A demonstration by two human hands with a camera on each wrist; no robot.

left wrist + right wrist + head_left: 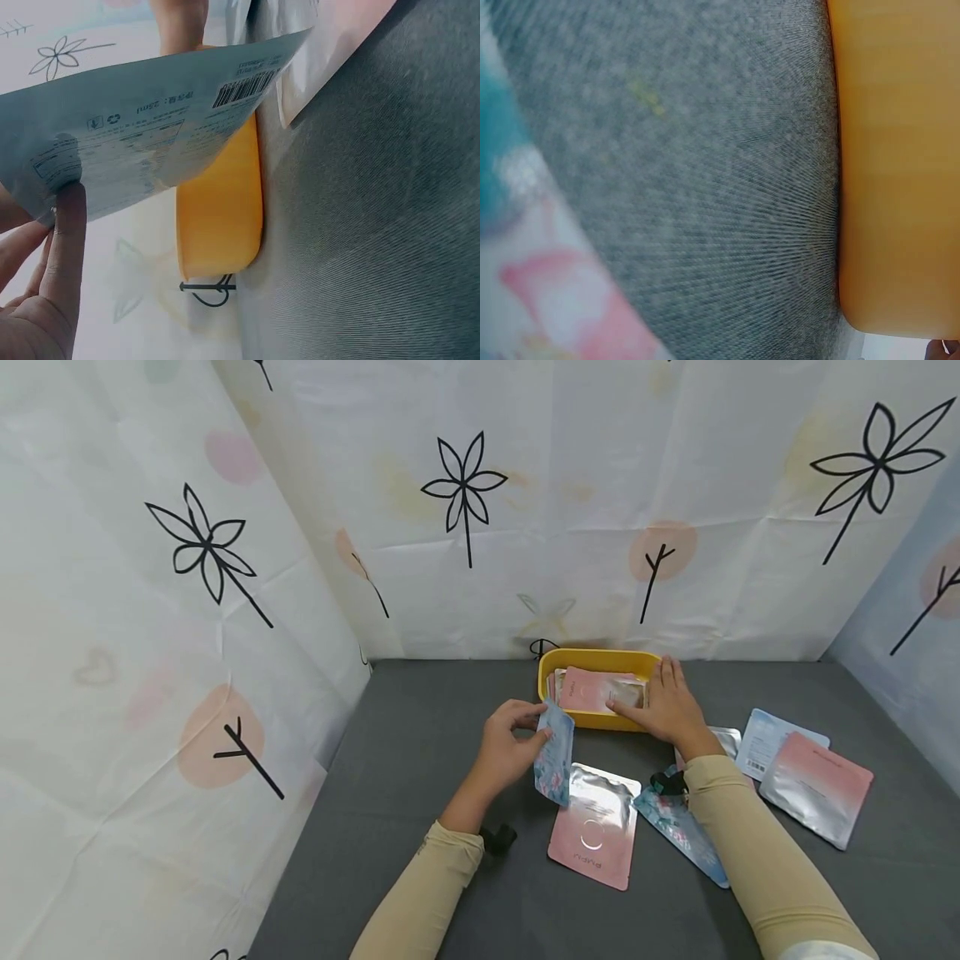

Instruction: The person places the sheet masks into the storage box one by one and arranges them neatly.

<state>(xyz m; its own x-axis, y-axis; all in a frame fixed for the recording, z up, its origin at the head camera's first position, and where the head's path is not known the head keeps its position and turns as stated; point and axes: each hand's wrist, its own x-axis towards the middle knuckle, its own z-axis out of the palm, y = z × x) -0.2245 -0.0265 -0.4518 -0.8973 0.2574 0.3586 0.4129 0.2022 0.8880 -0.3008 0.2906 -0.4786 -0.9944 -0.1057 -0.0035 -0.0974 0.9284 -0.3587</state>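
My left hand [510,745] pinches a blue floral face-mask packet [553,756] by its upper edge, thumb on one side and fingers on the other. The packet is upright in front of the yellow bin [592,721]. Its printed back, with a barcode, faces the left wrist view. My right hand [671,706] rests at the bin's right end, fingers straight along the rim and thumb reaching left over the front. Inside the bin, pink packets [588,689] stand in a row, partly covered by the right thumb.
A pink-and-silver packet [592,835] lies before the bin. Right of it, a blue floral packet [686,835] is partly under the right forearm. Further right, a pale blue packet [772,735] sits beneath another pink-and-silver one [817,789]. Patterned cloth [570,485] hangs behind the grey table [420,718].
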